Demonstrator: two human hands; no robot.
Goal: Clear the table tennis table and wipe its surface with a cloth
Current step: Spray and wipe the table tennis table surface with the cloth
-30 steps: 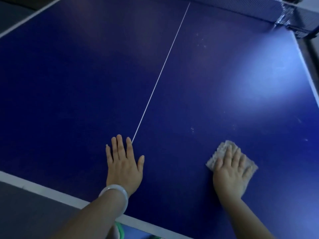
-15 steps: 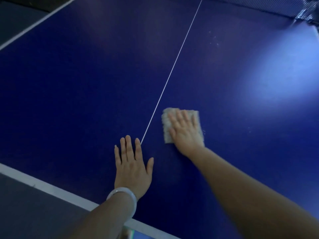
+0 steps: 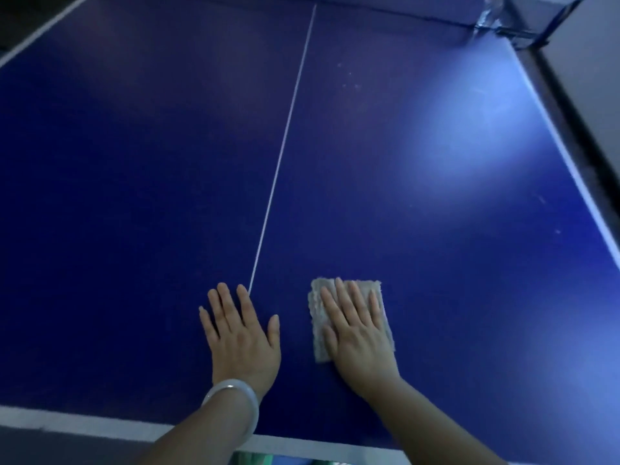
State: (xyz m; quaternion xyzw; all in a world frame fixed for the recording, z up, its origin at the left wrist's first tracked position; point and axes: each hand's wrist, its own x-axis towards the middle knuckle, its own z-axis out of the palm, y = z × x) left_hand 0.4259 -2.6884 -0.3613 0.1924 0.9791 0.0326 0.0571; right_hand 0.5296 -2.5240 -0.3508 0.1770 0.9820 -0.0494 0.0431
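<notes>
Right hand (image 3: pixel 357 333) flat, fingers straight and slightly spread, pressing the pale cloth (image 3: pixel 349 318) onto the blue table (image 3: pixel 134 196). Cloth lies under palm and fingers, its edges showing past the fingertips and both sides. Left hand (image 3: pixel 240 337) flat on bare table, fingers extended, holding nothing, just beside the cloth. White bangle (image 3: pixel 235 397) on left wrist. Centre line (image 3: pixel 285 135) ends at left fingertips.

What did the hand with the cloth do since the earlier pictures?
The right hand slid the cloth leftward from out on the right toward the centre line, then pulled it back toward the near edge, ending beside the left hand. It kept pressing flat on the cloth; nothing was picked up or let go. The left hand stayed flat on the table, bracelet on its wrist.
</notes>
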